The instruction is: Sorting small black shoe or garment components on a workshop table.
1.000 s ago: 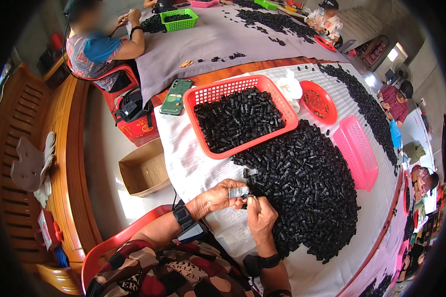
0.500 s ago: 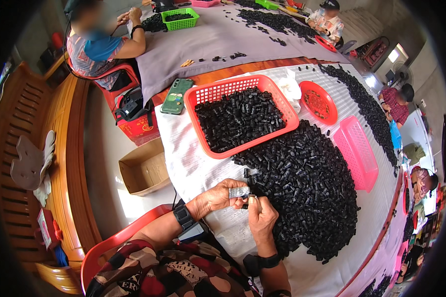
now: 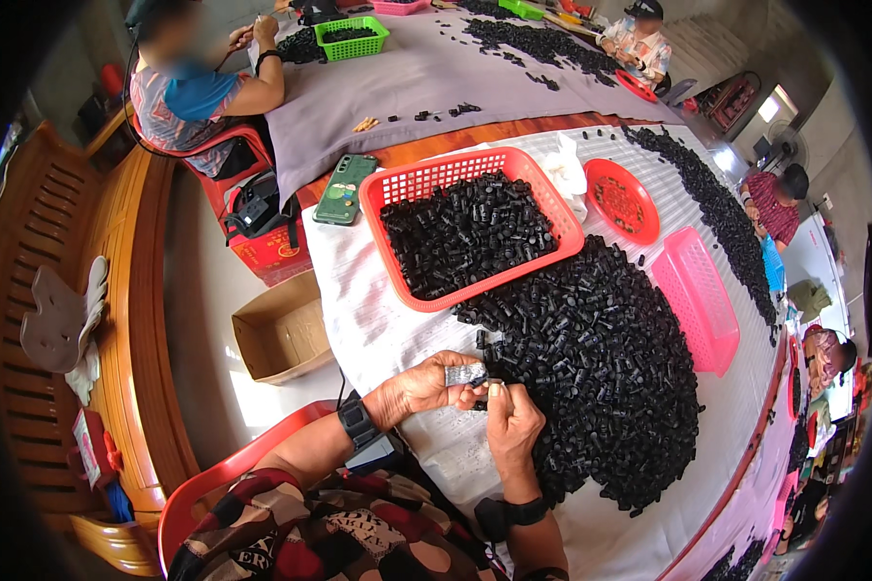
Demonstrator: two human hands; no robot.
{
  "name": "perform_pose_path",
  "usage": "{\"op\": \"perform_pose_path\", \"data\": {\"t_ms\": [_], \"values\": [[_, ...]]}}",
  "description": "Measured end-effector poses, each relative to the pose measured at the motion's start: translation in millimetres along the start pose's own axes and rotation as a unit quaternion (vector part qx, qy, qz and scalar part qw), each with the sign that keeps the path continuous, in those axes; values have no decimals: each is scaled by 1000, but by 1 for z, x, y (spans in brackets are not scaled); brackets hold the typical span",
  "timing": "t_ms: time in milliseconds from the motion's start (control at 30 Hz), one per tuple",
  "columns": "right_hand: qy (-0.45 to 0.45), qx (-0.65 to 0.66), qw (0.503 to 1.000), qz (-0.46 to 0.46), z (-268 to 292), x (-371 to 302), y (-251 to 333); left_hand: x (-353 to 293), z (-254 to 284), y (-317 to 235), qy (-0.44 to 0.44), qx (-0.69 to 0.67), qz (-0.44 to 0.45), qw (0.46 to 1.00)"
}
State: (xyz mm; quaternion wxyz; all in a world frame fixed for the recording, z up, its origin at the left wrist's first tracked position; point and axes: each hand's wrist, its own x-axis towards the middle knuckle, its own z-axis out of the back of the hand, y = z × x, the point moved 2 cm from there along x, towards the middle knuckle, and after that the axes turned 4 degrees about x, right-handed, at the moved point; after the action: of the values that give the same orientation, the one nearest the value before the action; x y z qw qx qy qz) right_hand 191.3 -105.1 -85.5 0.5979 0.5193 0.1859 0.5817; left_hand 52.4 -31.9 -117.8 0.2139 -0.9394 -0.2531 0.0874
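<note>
My left hand (image 3: 424, 384) is closed in a pinch at the near left edge of a big heap of small black cylindrical parts (image 3: 606, 387). A grey, textured wrap or cover (image 3: 465, 374) shows at its fingers; I cannot tell which. A small black part (image 3: 482, 382) peeks out at the fingertips. My right hand (image 3: 513, 423) meets the left, thumb and fingers pinched together at that part, and whatever else it grips is hidden. Beyond the hands, a red-orange plastic basket (image 3: 426, 302) holds many more such black parts.
A green phone (image 3: 345, 190) lies left of the basket. To the right are a red plate (image 3: 622, 201), a white crumpled bag (image 3: 566, 174) and a pink basket (image 3: 696, 302). A cardboard box (image 3: 281, 329) stands on the floor by a wooden bench (image 3: 131, 320). Other people sit at neighbouring tables.
My fingertips have shifted only slightly against each other around the small part. The basket, heap and other things stay where they were.
</note>
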Motion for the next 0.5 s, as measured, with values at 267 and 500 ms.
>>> {"op": "perform_pose_path", "data": {"t_ms": [267,500], "values": [[2,-32,999,14,-2,-1,0,0,1,1,-4,-10,15,1000],[3,-50,997,51,0,1,7,1,-1,0,-30,89,-2,996]]}}
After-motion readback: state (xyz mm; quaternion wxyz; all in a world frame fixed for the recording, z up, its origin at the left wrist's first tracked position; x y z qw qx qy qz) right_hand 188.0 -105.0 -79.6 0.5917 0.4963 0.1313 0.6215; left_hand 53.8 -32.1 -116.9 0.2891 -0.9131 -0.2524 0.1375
